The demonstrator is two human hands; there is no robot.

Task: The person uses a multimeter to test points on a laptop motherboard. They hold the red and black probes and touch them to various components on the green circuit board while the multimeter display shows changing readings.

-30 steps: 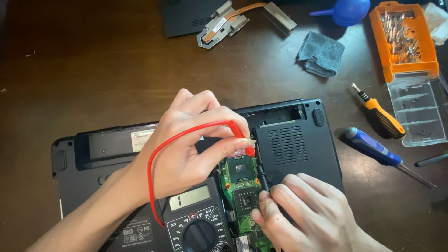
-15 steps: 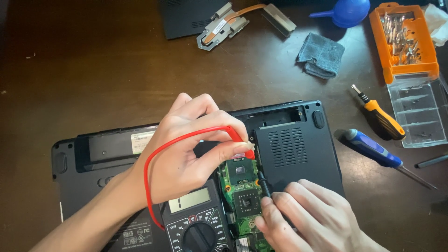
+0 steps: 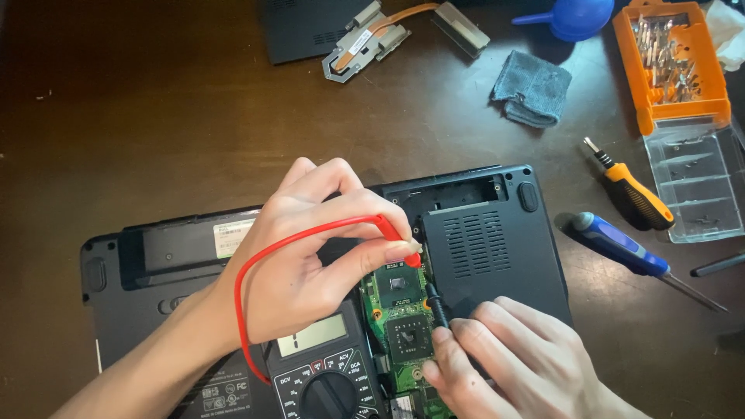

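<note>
Left hand (image 3: 310,256) pinches the red probe (image 3: 400,237) between thumb and forefinger, tip set at the upper edge of the exposed green circuit board (image 3: 400,310) in the overturned black laptop (image 3: 481,248). Right hand (image 3: 520,365) (partly cut off by the frame's lower edge) grips the black probe (image 3: 436,304) with fingers pressed together, its contact point hidden. The multimeter (image 3: 322,372) is half cropped.

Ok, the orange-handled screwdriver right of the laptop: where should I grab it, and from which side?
Take the orange-handled screwdriver by its thick orange and black handle, not the thin metal tip. It lies flat on the table, tip pointing up-left and handle down-right. Come from above, fingers across the handle. The blue screwdriver lies just below it, and the clear case is close on its right.
</note>
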